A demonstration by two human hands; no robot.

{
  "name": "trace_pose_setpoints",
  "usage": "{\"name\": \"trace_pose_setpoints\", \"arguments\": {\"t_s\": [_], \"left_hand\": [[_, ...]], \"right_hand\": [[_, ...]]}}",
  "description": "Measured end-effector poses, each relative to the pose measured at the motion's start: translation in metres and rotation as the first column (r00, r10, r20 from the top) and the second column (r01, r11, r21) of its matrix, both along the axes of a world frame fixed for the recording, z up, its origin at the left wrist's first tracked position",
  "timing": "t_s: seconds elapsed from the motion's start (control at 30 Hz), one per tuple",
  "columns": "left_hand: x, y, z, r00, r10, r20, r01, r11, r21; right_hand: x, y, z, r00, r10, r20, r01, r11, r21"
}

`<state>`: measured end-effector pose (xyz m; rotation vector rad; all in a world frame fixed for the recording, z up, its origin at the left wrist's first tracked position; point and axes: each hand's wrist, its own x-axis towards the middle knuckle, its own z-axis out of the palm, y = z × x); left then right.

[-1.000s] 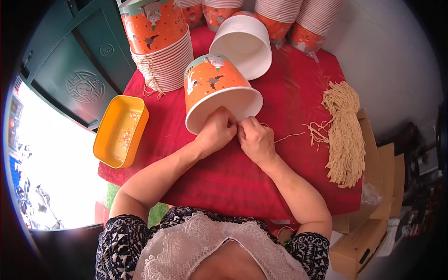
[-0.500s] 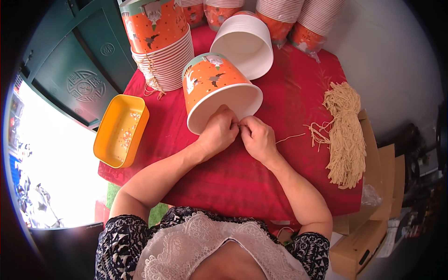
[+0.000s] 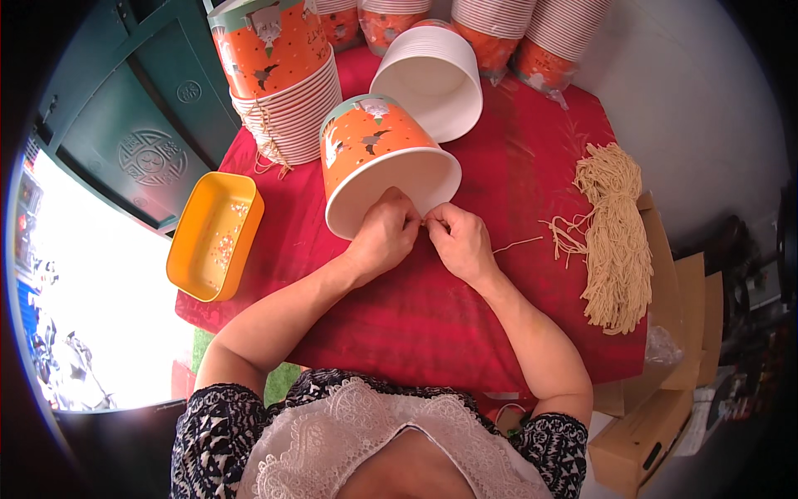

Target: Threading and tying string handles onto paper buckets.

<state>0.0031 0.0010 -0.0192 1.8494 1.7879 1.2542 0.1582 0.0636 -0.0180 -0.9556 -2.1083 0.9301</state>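
An orange paper bucket (image 3: 378, 141) with bat and ghost-like pictures lies tipped on the red cloth, its white mouth towards me. My left hand (image 3: 386, 231) reaches across the lower rim, knuckles in front of the opening, fingers closed in a pinch. What they pinch is hidden. Close against those fingertips, just off the rim, my right hand (image 3: 461, 243) is pinched as well. A thin beige string (image 3: 519, 244) trails out to the right from beneath it. A small dark reddish bit, too small to name, shows between the two hands' fingertips.
A yellow tub (image 3: 218, 237) with small beads stands at left. Behind are a tall bucket stack (image 3: 287, 108) with strings hanging, white nested buckets (image 3: 428, 83) on their side, and wrapped stacks (image 3: 549, 50). A beige string bundle (image 3: 615, 241) lies right, cardboard boxes (image 3: 657, 416) below.
The picture has shifted very slightly, with the bucket appearing a little further left. Both hands keep their pinch at the rim, with fingertips meeting almost as before.
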Motion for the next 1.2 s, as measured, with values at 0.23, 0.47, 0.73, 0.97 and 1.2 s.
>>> {"name": "trace_pose_setpoints", "arguments": {"t_s": [0.23, 0.47, 0.73, 0.97, 1.2], "left_hand": [[-0.001, -0.001, 0.007, 0.994, -0.046, 0.099, 0.056, 0.993, -0.106], [0.001, 0.0, 0.002, 0.991, -0.014, 0.131, 0.025, 0.996, -0.086], [0.001, 0.002, 0.001, 0.999, 0.005, 0.033, -0.004, 0.999, -0.046], [-0.003, 0.002, 0.003, 0.998, 0.009, 0.061, -0.006, 0.998, -0.062], [-0.002, 0.003, 0.005, 0.999, 0.021, 0.04, -0.018, 0.997, -0.073]], "right_hand": [[0.0, 0.001, -0.003, 0.999, -0.015, -0.029, 0.014, 0.999, -0.044], [-0.002, -0.004, -0.002, 0.999, -0.051, -0.013, 0.051, 0.999, -0.001], [0.0, -0.005, -0.003, 1.0, -0.026, -0.004, 0.027, 0.988, 0.154], [0.01, -0.009, 0.004, 0.995, -0.027, 0.096, 0.002, 0.966, 0.259], [0.014, -0.008, -0.001, 0.987, -0.022, 0.162, -0.034, 0.942, 0.334]]}}
